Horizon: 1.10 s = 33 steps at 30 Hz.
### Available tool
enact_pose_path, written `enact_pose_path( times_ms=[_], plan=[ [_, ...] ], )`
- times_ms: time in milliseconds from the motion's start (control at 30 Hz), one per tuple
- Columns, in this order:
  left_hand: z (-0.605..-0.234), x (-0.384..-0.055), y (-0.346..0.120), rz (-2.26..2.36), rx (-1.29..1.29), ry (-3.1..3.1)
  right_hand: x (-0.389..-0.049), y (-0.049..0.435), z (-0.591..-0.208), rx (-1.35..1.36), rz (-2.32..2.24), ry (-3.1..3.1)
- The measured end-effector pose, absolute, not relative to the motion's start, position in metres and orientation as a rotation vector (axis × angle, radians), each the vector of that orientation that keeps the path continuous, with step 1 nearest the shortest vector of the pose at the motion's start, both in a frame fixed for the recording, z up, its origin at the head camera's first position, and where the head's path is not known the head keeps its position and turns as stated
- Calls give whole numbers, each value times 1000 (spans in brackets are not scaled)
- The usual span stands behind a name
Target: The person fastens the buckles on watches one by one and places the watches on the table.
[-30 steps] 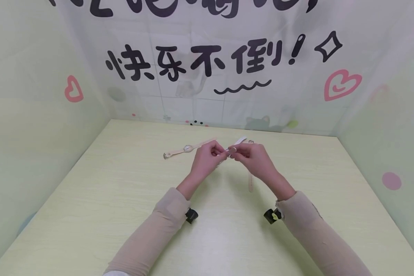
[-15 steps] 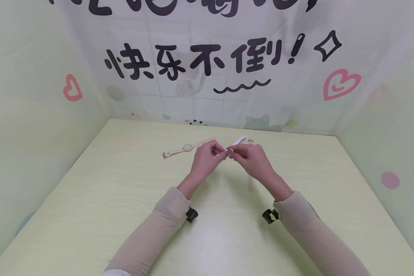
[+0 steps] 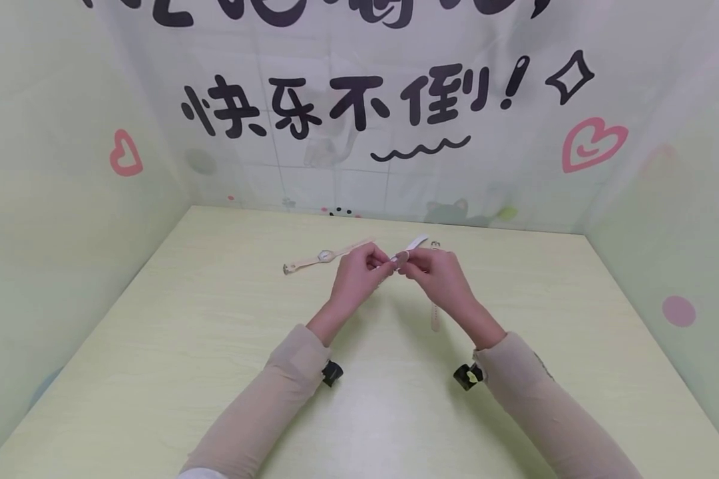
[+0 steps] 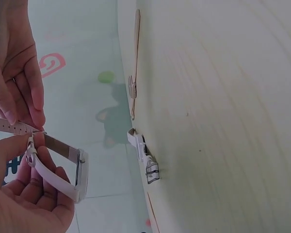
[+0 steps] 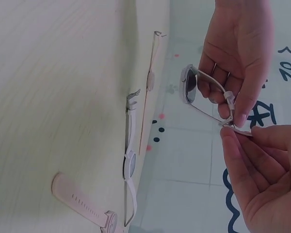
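Observation:
Both hands meet above the far middle of the table around a white wristwatch, its strap bent into a loop through the buckle. My left hand grips the strap near the buckle, and the watch case hangs by its curled fingers in the left wrist view. With thumb and fingertips, my right hand pinches the strap's tail end beyond the buckle. Behind the hands lies a second white wristwatch, partly hidden in the head view. A pink wristwatch lies below the right hand, partly covered by it.
Another pink wristwatch lies stretched out on the pale wooden table, left of the left hand. Printed curtains enclose the back and both sides. Small black cameras are strapped at the wrists.
Both hands stay in almost the same place. The fingers and the pale strap between them have shifted slightly, and the right wrist has moved a little left.

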State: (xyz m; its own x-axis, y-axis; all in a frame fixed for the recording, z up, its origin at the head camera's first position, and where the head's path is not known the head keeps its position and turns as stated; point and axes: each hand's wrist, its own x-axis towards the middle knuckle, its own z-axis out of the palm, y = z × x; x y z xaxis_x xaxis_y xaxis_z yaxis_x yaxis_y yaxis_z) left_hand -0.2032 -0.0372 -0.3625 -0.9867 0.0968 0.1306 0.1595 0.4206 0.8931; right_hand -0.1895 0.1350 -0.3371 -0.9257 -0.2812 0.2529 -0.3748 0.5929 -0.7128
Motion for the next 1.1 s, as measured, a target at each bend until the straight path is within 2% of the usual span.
enact_pose_path(
  times_ms=[533, 1100],
  plan=[
    [-362, -203, -41, -1678, -356, -2654, -189, 138, -334, 438, 1482, -2665],
    [-355, -200, -42, -1684, -349, -2632, -187, 136, -335, 507, 1345, -2603]
  ],
)
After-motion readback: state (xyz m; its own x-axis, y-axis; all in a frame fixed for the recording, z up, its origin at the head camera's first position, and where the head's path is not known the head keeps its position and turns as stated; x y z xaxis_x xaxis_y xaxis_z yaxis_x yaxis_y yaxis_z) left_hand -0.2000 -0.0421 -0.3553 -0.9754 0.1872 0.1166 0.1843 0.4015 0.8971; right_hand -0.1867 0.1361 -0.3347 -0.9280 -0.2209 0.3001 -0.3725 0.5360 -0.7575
